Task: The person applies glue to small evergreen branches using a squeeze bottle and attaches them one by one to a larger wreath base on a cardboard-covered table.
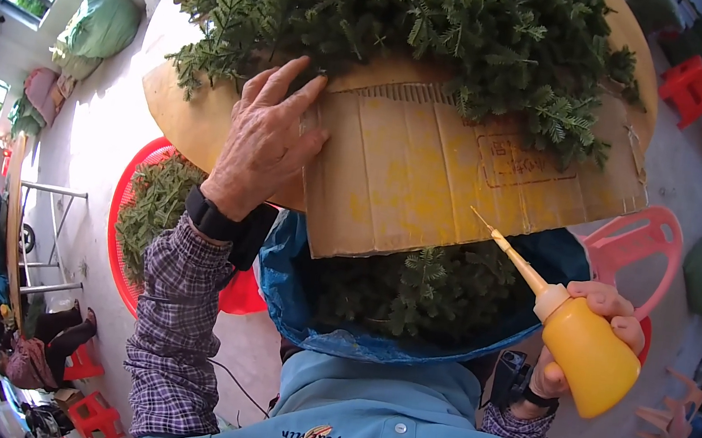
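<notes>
My right hand [602, 305] is wrapped round a yellow squeeze bottle [590, 357]. The bottle is tilted, its long thin nozzle [516, 257] reaching up and left over the lower edge of a cardboard sheet [393, 171]. Yellow smears mark the cardboard. My left hand [265, 141] is open, back upward, with fingers apart at the sheet's left end. Its fingertips reach the edge of a large heap of green fir-like sprigs [412, 23]; whether they touch it I cannot tell. The heap lies on a tan rounded tabletop [196, 114].
Below the cardboard, a blue bag [289, 322] in front of me holds more sprigs. A red basket [118, 250] of cut greenery stands left. A pink plastic chair [666, 252] is at right, red stools [689, 89] beyond. Another person [31, 359] sits at far left near a metal-framed table [56, 238].
</notes>
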`<state>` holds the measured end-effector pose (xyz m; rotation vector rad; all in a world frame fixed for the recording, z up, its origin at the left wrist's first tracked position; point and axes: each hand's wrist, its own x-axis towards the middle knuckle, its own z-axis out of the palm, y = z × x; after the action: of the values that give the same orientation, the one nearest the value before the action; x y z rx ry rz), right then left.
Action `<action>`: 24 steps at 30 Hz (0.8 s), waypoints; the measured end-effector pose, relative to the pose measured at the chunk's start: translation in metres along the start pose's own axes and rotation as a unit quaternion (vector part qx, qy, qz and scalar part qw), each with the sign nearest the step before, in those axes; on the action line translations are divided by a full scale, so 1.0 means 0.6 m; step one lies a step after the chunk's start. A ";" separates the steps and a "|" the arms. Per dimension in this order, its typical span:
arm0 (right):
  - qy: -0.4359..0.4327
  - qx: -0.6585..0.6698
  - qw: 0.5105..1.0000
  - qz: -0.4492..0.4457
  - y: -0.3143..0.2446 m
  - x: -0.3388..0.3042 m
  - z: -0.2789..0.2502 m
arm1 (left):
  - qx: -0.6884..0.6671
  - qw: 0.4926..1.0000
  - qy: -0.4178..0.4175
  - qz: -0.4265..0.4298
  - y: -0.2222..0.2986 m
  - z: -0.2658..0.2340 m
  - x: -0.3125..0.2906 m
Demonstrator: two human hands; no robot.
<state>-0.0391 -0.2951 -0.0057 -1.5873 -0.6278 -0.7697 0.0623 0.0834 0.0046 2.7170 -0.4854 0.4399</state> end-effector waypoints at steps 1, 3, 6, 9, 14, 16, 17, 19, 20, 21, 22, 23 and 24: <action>-0.003 0.005 1.000 0.001 0.000 0.001 0.000 | -0.002 1.000 -0.001 0.000 0.002 -0.001 -0.001; -0.005 0.006 1.000 0.005 -0.003 0.000 -0.002 | -0.008 1.000 0.001 0.009 0.004 -0.004 -0.003; -0.008 0.005 1.000 0.013 -0.008 -0.002 -0.002 | -0.022 0.999 0.006 0.028 0.002 -0.010 -0.005; -0.006 0.018 1.000 0.000 -0.006 -0.003 0.001 | -0.011 1.000 -0.016 0.014 -0.009 -0.012 -0.002; -0.005 0.012 1.000 -0.007 -0.010 -0.001 -0.002 | -0.054 0.998 -0.003 0.011 0.035 -0.025 -0.012; -0.012 0.003 1.000 -0.017 -0.008 0.002 -0.008 | -0.100 0.994 -0.004 0.031 0.070 -0.027 -0.028; -0.015 -0.001 1.000 -0.022 -0.009 0.003 -0.010 | -0.123 0.992 -0.005 0.040 0.087 -0.028 -0.037; -0.011 -0.004 1.000 -0.013 -0.013 0.006 -0.012 | -0.149 0.987 -0.026 0.045 0.122 -0.025 -0.055; -0.008 -0.004 1.000 -0.005 -0.016 0.009 -0.010 | -0.174 0.983 -0.047 0.047 0.136 -0.025 -0.063; -0.005 -0.004 1.000 0.003 -0.019 0.010 -0.009 | -0.198 0.977 -0.067 0.050 0.144 -0.026 -0.071; -0.005 -0.005 1.000 0.003 -0.021 0.010 -0.008 | -0.198 0.977 -0.067 0.050 0.145 -0.025 -0.076; 0.003 0.004 1.000 0.003 -0.022 0.010 -0.006 | -0.197 0.977 -0.063 0.050 0.144 -0.022 -0.081; 0.011 0.013 1.000 0.003 -0.023 0.010 -0.005 | -0.197 0.977 -0.058 0.051 0.142 -0.019 -0.085</action>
<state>-0.0463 -0.2963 0.0080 -1.5549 -0.6138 -0.7717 -0.0185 0.0267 0.0200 2.3499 -0.6674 0.1852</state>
